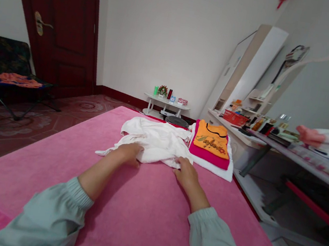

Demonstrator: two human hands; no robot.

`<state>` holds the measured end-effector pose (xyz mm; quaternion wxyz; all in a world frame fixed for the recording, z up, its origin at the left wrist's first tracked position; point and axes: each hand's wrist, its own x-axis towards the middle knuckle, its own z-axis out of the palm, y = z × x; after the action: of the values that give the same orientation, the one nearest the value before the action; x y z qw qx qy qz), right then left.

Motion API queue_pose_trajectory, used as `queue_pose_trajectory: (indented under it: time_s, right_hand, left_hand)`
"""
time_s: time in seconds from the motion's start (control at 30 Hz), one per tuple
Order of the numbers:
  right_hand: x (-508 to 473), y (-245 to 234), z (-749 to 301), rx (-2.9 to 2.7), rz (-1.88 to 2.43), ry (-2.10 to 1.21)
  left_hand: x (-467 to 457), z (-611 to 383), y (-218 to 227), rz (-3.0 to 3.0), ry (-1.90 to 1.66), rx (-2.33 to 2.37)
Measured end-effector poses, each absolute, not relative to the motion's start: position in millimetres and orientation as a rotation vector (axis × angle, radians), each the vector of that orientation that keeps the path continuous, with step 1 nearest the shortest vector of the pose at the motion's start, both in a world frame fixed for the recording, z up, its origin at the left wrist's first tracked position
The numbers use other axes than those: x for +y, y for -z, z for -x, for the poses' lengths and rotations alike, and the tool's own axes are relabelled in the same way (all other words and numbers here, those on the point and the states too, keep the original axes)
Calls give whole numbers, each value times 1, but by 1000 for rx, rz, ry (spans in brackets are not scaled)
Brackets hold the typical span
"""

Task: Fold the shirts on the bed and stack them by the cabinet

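Note:
A crumpled white garment (158, 138) lies spread on the pink bed cover (143, 219) in front of me. My left hand (130, 153) rests at its near left edge, fingertips touching the cloth, thumb apart from the fingers. At the near right edge, my right hand (187, 173) touches the cloth with its fingers slightly bent and its thumb apart. Neither hand shows a closed grip. Right of the garment is a stack of folded clothes: an orange top (211, 141) with dark lettering, a magenta piece (209, 158) beneath it, and a white one (227, 172) at the bottom.
A dark round object (177, 121) sits by the bed's far edge. Beyond it stands a low white table (168, 101) with small items. Along the right are a cluttered dressing table (252, 139) and a red basket (234, 118). A folding chair (5, 60) holds orange cloth at left.

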<state>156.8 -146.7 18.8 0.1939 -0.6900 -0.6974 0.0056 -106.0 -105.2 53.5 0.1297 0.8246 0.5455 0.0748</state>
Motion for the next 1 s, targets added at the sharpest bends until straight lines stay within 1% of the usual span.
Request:
queue_pose_trajectory:
  time_s: [0.13, 0.17, 0.23, 0.3, 0.37, 0.47, 0.57, 0.7, 0.8, 0.9, 1.0]
  right_hand:
    - [-146, -26, -165, -1838, 1786, -18]
    - [-145, -31, -168, -1735, 1712, -16]
    - [-144, -45, -178, -1432, 1529, -49]
    - [-143, -59, -190, -1086, 1318, -114]
    - [-145, -72, -202, -801, 1124, -153]
    - [-150, -88, -218, -520, 940, -91]
    - [-157, -98, -227, -414, 877, -9]
    - [-160, -104, -222, -471, 866, -33]
    - [-154, -98, -206, -633, 909, -193]
    - [-150, -86, -183, -966, 1100, -457]
    - [-153, -72, -157, -1496, 1224, -713]
  left_hand:
    - [-95, 109, -51, -2319, -373, 1780]
    - [-94, 110, -55, -2305, -426, 1818]
    - [-92, 115, -66, -2248, -653, 1825]
    - [-96, 120, -81, -2087, -960, 1677]
    - [-106, 124, -99, -1902, -1128, 1378]
    - [-125, 127, -123, -1837, -986, 909]
    - [-135, 125, -135, -1834, -913, 736]
    - [-122, 121, -122, -1778, -989, 928]
    - [-101, 125, -98, -1763, -1029, 1249]
    - [-85, 139, -74, -1838, -1013, 1744]
    - [-80, 157, -54, -1848, -774, 2096]
